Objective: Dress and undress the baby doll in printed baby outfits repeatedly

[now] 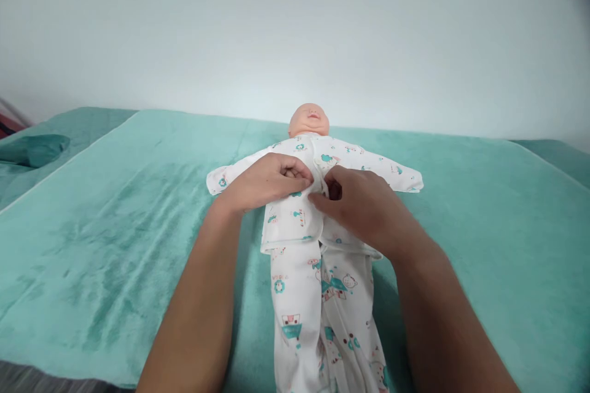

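Note:
A baby doll (310, 118) lies on its back, head away from me, arms spread to both sides. It wears a white printed jacket (290, 224) and matching trousers (297, 307). At the chest, my left hand (276, 178) pinches the jacket's front near the middle edge, thumb and fingertips together. My right hand (357, 199) is just across from it, fingers curled and closed on the other side of the jacket front. The front edges meet along the middle and part slightly below my hands. Any fastener between the fingertips is hidden.
A green plush blanket (115, 227) with wrinkles on the left covers the surface under the doll. Behind it rises a pale wall (295, 31). A folded dark green cloth (34, 150) is at the far left. Grey floor (41, 377) shows at the lower left corner.

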A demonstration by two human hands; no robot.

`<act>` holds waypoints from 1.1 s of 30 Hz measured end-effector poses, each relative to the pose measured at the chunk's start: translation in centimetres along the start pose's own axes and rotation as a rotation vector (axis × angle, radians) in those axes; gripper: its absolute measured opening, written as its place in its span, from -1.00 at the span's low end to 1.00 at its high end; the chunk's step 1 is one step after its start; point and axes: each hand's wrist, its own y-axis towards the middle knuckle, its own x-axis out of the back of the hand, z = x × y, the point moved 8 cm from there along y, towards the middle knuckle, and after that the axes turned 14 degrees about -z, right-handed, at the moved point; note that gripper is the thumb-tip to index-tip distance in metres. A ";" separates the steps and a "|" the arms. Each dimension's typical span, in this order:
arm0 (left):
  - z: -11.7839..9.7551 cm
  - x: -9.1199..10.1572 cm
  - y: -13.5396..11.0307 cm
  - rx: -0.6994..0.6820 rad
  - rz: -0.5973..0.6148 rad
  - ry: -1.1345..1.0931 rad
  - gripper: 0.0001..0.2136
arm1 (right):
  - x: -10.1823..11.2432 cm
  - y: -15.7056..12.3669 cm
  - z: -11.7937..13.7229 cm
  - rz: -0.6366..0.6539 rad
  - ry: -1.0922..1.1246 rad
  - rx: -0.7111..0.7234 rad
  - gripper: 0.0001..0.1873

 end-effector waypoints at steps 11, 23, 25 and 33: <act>-0.7 -0.8 -0.2 -0.107 0.095 -0.015 -0.87 | -1.3 0.5 -2.7 0.225 0.618 -0.215 -0.76; -0.5 -1.2 -0.5 0.014 0.121 -0.247 -0.89 | -2.2 0.8 -3.0 0.191 0.803 -0.266 -0.59; -0.5 -1.3 -0.5 0.009 0.141 -0.241 -0.87 | -2.2 0.8 -3.1 0.184 0.820 -0.273 -0.59; -0.3 -1.2 -0.3 0.023 0.137 -0.197 -0.85 | -2.3 0.8 -3.0 0.190 0.790 -0.269 -0.57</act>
